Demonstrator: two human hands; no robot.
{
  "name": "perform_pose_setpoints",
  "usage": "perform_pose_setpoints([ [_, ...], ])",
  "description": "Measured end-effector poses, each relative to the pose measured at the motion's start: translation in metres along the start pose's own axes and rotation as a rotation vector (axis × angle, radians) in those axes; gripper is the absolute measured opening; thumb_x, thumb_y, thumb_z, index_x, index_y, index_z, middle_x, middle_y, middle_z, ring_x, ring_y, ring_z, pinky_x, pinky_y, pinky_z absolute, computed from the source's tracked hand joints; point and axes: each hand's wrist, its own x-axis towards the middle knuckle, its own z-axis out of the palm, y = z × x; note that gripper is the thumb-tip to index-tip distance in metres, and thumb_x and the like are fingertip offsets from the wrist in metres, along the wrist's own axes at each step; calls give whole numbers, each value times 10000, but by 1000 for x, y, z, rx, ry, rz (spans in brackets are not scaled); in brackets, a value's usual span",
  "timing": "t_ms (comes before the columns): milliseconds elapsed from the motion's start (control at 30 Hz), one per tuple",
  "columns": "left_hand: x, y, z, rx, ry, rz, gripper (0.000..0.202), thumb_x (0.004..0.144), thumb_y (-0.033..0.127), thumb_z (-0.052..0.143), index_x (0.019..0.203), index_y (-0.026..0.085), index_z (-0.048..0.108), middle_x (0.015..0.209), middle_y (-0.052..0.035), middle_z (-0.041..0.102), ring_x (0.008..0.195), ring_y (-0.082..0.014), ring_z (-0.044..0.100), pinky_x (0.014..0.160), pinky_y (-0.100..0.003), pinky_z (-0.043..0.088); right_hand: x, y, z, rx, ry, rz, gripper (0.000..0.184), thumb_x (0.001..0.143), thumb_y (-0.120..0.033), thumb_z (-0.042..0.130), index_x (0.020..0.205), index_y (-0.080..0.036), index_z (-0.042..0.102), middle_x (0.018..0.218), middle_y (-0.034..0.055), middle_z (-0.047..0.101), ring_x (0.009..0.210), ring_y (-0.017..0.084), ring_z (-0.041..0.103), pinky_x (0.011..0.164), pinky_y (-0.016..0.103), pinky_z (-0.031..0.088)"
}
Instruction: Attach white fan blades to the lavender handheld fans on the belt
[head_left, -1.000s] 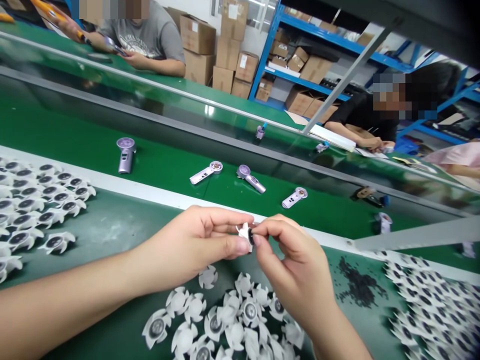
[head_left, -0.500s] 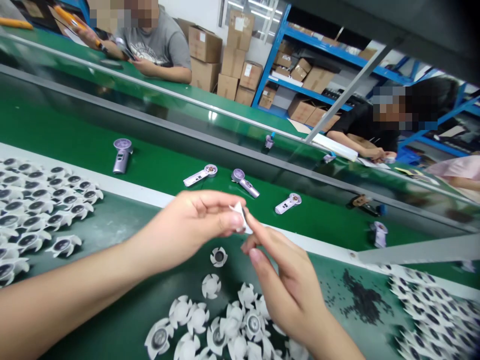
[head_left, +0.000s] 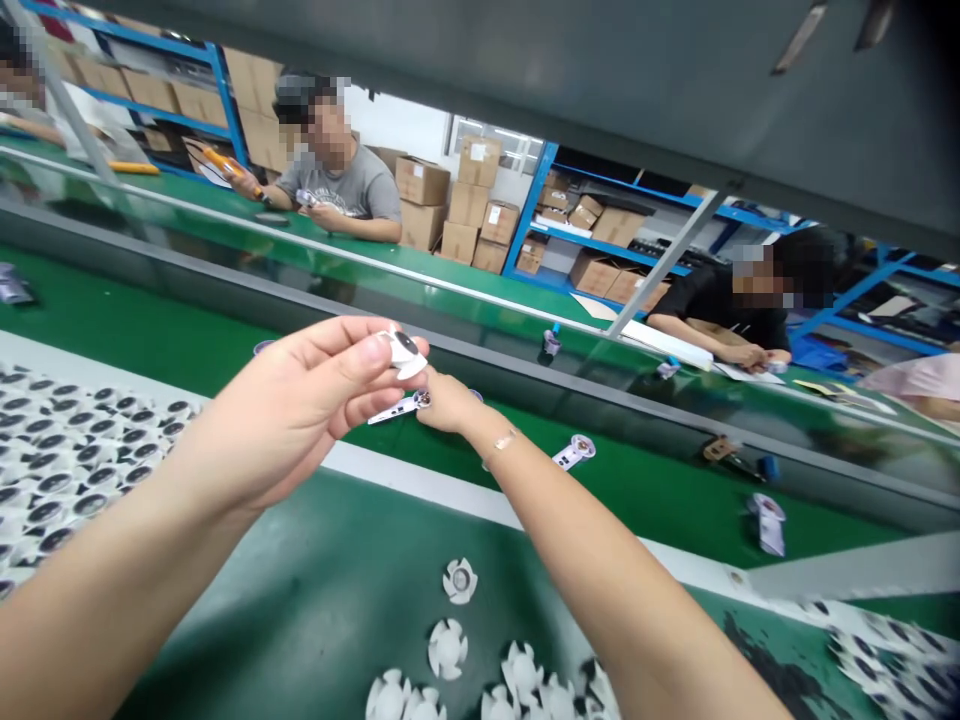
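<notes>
My left hand (head_left: 300, 405) is raised over the bench, its thumb and fingers pinching a white fan blade (head_left: 409, 362) with a dark centre. Beyond it, my right hand (head_left: 450, 402) reaches over the green conveyor belt; its fingers are hidden behind the left hand. Right by those fingers lies a pale purple handheld fan (head_left: 394, 410) with its head open. Another handheld fan (head_left: 576, 452) rests farther right on the belt. Below my hands, a loose fan blade (head_left: 459, 580) lies on the bench before a heap of white fan blades (head_left: 523, 672).
Rows of fan blades (head_left: 56, 480) cover the bench at left, with more fan blades (head_left: 892, 650) at right near scattered small black pieces (head_left: 780, 665). A metal post (head_left: 862, 568) crosses at right. Across the belt, a person in grey (head_left: 364, 195) and one in black (head_left: 697, 305) sit working.
My right hand has left the fan blade and stretched forward over the belt. My left hand keeps the blade and has moved left and up. The view has tilted upward.
</notes>
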Motion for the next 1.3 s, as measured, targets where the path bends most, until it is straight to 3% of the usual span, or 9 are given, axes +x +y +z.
perform_pose_setpoints([
  [100, -2, -1, 1, 37, -47, -7, 151, 837, 309, 741, 953, 223, 696, 978, -6, 749, 819, -116, 703, 743, -167, 575, -45, 1, -21, 79, 83, -60, 600, 794, -194, 705, 1330, -186, 435, 1080, 73, 669, 928, 194, 657, 856, 352, 530],
  [167, -4, -6, 6, 92, -75, -21, 179, 816, 292, 763, 951, 207, 682, 970, -16, 743, 820, -127, 698, 747, -185, 574, -84, -2, -33, 182, 167, -62, 580, 796, -191, 670, 1302, -199, 387, 1140, 89, 648, 991, 185, 655, 863, 330, 539],
  [300, -10, -24, 21, 68, -197, -127, 231, 765, 246, 807, 957, 195, 689, 852, -8, 739, 754, -129, 701, 663, -169, 563, -158, -19, -50, 669, 342, 8, 385, 773, -206, 722, 1095, -214, 511, 1052, 69, 677, 941, 181, 695, 831, 317, 591],
  [433, -18, -36, 35, -50, -297, -258, 243, 727, 120, 818, 937, 203, 726, 826, 7, 763, 767, -115, 720, 704, -143, 567, -197, -34, -55, 761, 415, -20, 431, 771, -134, 747, 1157, -263, 607, 1110, 46, 698, 961, 175, 706, 853, 284, 605],
  [667, -28, -36, 41, 14, -329, -270, 281, 703, 71, 818, 925, 236, 773, 870, 10, 782, 765, -119, 732, 726, -144, 585, -210, -31, -60, 713, 348, -92, 497, 830, -134, 721, 1273, -328, 605, 1221, 35, 647, 1043, 192, 683, 896, 298, 606],
  [900, -28, -36, 43, 87, -311, -252, 272, 670, 123, 850, 899, 258, 796, 888, 4, 783, 762, -140, 736, 710, -158, 593, -212, -28, -65, 435, 334, -157, 507, 856, -202, 714, 1326, -338, 582, 1281, 36, 611, 1115, 209, 634, 929, 320, 585],
  [1067, -25, -42, 40, 190, -326, -231, 254, 658, 213, 865, 901, 261, 809, 919, -25, 785, 832, -203, 737, 747, -227, 605, -211, -25, -67, 164, 339, -239, 525, 870, -200, 693, 1366, -301, 552, 1291, 46, 622, 1173, 212, 595, 984, 328, 535],
  [1300, -25, -58, 36, 194, -323, -352, 311, 680, 272, 850, 985, 251, 793, 1002, -42, 779, 934, -252, 725, 829, -295, 595, -209, -18, -64, 95, 313, -250, 523, 880, -207, 680, 1380, -265, 538, 1274, 51, 634, 1159, 187, 603, 978, 284, 522],
])
